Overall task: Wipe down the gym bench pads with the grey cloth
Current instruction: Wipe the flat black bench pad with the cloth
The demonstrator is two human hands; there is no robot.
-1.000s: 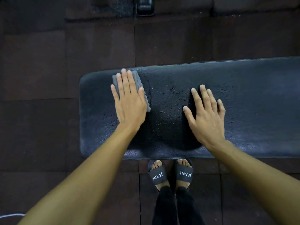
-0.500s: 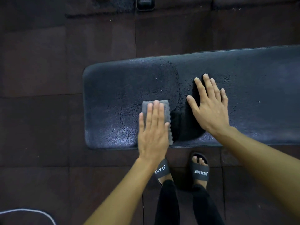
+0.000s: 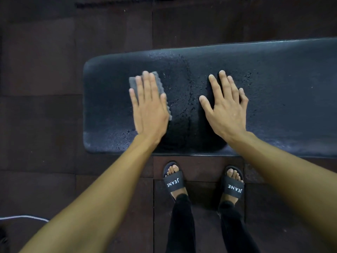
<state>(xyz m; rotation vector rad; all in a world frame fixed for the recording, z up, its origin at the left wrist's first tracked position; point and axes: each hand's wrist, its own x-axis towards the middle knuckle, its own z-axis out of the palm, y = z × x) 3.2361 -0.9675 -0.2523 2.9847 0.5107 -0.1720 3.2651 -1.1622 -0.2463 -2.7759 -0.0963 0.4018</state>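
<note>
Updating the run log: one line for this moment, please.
left hand flat on grey cloth | right hand flat, bracing bench pad | droplets between hands

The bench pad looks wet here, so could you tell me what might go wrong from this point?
The right hand is braced flat on the bench pad among droplets, so it might slip. The left hand only presses flat on the grey cloth, which could slide out from under it.

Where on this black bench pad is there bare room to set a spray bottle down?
The black textured bench pad lies bare right of the right hand. A small strip is free at its rounded end, left of the left hand pressing the grey cloth. Between the hands it is tight.
</note>
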